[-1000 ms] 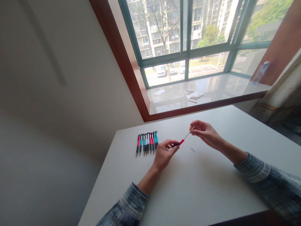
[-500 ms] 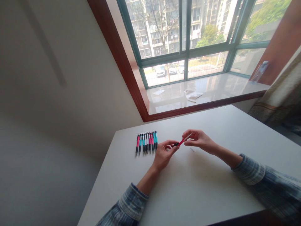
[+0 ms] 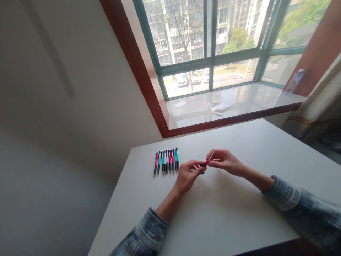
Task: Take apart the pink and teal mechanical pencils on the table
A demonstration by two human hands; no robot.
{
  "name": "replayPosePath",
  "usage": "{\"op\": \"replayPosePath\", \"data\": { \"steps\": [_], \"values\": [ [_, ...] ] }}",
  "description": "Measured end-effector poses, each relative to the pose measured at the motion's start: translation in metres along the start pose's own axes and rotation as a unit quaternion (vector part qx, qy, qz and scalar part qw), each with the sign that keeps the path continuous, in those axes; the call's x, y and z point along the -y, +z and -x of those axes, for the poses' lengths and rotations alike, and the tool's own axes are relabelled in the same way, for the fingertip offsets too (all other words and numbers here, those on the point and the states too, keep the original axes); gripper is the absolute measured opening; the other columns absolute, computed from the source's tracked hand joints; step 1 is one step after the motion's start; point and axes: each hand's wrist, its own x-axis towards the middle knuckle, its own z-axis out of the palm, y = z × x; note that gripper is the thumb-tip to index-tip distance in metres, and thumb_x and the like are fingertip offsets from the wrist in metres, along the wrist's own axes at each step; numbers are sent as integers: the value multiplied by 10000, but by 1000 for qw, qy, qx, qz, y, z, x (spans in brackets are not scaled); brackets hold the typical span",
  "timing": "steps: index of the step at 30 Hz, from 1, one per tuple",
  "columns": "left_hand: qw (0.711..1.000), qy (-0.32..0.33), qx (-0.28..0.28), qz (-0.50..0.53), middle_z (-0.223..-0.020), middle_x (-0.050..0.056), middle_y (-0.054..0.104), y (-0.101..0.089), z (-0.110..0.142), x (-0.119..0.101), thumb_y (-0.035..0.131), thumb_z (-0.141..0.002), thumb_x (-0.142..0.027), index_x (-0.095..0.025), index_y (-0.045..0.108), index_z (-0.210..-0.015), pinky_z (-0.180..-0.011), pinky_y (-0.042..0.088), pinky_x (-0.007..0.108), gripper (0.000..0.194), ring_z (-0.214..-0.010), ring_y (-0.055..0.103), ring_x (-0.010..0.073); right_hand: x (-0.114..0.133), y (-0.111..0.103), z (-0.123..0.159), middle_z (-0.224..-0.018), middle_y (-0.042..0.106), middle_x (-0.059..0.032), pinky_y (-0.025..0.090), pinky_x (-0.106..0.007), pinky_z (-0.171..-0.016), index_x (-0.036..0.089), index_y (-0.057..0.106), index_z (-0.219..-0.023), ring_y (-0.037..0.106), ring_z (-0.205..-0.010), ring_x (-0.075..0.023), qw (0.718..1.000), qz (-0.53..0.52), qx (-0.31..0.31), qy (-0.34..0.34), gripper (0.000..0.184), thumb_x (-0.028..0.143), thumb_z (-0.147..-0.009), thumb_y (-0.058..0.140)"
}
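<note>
Left hand (image 3: 187, 175) clamped barrel (image 3: 207, 162); right hand (image 3: 226, 161) pinched refill (image 3: 212, 155) at mouth. Refill-fitting seemingly underway; next push likely needed straight alignment.

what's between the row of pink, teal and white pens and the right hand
In the head view, the left hand, holding a slim pink-and-black pen barrel.

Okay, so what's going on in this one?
A person sits at a white table, the left hand holding a red-and-black pen part. The right hand is at its red end, where a thin pale rod sticks up. Several pens lie in a row beyond the left hand, on its left side.
</note>
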Motion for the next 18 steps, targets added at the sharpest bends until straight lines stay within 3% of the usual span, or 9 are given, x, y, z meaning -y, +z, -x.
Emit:
{"op": "replayPosePath", "data": {
  "steps": [6,12,18],
  "values": [
    [1000,-11,9,4,-825,96,743,-1,-1,0,773,-843,-431,-126,805,-1008,-636,478,265,348,-674,628,164,1,2,0,-853,697,-29,522,-303,-721,178,704,-930,679,-799,-180,1000,-6,3,1,218,364,-857,789],
    [1000,-17,5,13,-799,82,735,-1,-2,0,783,-831,-430,-126,795,-988,-596,454,246,342,-637,605,146,4,0,-1,-1020,680,-55,534,-310,-764,183,702,-857,656,-858,-180,1000,10,-27,-11,227,391,-841,790],
    [1000,-16,4,4,-789,71,733,-1,-2,2,783,-828,-440,-140,803,-1011,-575,440,241,352,-619,593,140,1,-3,0,-903,715,-57,544,-340,-755,190,713,-838,666,-829,-209,999,25,-45,-7,274,453,-819,789]
  ]
}}
